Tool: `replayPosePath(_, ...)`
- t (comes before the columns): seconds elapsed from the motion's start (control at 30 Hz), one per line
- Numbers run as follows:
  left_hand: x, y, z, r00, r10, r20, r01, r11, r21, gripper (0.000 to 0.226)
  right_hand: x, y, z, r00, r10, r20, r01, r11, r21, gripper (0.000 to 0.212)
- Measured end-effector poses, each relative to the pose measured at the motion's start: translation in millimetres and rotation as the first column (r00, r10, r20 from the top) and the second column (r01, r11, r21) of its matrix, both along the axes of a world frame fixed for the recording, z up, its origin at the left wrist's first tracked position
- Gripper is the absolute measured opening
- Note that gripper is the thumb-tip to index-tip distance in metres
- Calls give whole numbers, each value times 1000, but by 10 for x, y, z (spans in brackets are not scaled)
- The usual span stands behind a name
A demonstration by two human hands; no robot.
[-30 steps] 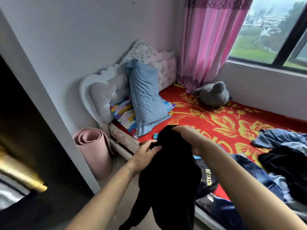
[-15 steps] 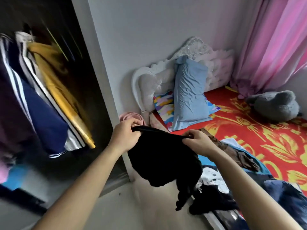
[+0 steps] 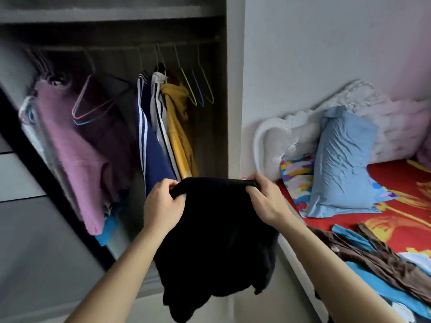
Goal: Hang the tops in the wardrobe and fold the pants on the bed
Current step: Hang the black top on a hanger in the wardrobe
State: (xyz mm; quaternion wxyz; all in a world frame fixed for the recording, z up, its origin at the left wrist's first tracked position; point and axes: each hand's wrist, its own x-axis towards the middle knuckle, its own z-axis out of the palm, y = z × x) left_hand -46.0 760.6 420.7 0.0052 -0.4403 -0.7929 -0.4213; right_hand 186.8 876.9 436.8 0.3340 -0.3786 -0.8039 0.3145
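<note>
A black garment hangs in front of me, stretched by its top edge between both hands. My left hand grips its left corner and my right hand grips its right corner. Behind it stands the open wardrobe, with a pink top, a navy striped top, a white striped top and a yellow top hanging on the rail. Three bare wire hangers hang at the rail's right end. Brown and blue clothes lie on the bed at the right.
The bed has a red and gold cover, a blue pillow, a multicoloured pillow and a white padded headboard. A sliding wardrobe door stands at the far left. Pale floor lies below the garment.
My view has swung left from the bed to the open wardrobe. Both hands have carried the black garment along and spread its top edge wider.
</note>
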Motion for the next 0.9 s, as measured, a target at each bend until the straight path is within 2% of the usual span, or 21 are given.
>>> replayPosePath(0.1,-433,-96,-111,988,130,-89,-132,991,-26,11,-514,23,91,997,43,59,-47,996,70,25)
replayPosePath(0.2,-849,-118,-189,986,156,-66,-159,986,-54,14,-1085,70,81,993,99,64,-105,991,89,23)
replayPosePath(0.33,-1265,-43,-86,995,94,29,-94,996,1,27,-1693,142,38,996,84,-27,-85,996,-30,14)
replayPosePath(0.43,-1481,98,113,995,47,86,-54,995,88,15,-1957,256,102,994,52,-101,-62,993,-99,19)
replayPosePath(0.63,-1754,617,408,994,-36,100,18,985,169,18,-2268,794,253,987,0,-159,-31,981,-194,28)
replayPosePath(0.73,-1868,873,436,986,-94,139,69,982,178,20,-2441,1103,290,986,42,-161,-81,965,-250,31)
replayPosePath(0.83,-2051,1155,507,974,-111,196,77,982,175,18,-2687,1451,350,965,124,-232,-184,949,-258,33)
replayPosePath(0.9,-2182,1361,593,962,-122,243,79,980,181,14,-2845,1676,433,935,218,-280,-302,904,-304,45)
